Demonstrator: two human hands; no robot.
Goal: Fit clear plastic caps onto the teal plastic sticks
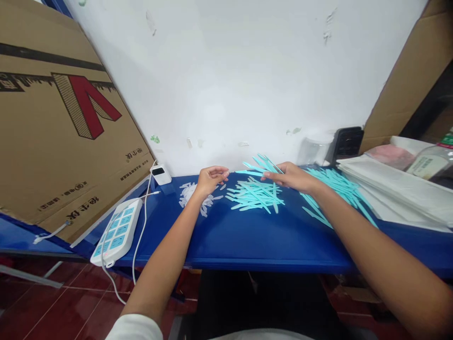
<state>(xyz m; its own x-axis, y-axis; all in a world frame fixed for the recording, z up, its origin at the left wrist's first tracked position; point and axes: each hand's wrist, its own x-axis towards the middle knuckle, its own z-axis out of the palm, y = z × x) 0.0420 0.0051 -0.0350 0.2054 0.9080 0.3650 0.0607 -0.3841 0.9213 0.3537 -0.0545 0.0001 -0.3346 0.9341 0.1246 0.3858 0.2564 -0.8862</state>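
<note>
My right hand (288, 175) grips a fanned bunch of slim turquoise plastic sticks (264, 164), shaped like eyebrow razors. One of them points left toward my left hand (213, 180), whose thumb and forefinger are pinched at its tip. Something small and translucent shows at those fingertips, apparently a clear plastic cap, though its outline is hard to make out. Below and behind the left hand lies a heap of small clear caps (187, 192). A pile of turquoise razors (255, 196) sits between the hands, and a second pile (336, 186) lies beyond my right forearm.
The blue table (226, 241) meets a white wall. At left are a power strip (118, 231) with white cables, a small white device (162, 174) and a large cardboard box (71, 118). To the right stand a clear jar (316, 148), a black object (347, 144) and stacked white sheets (396, 184).
</note>
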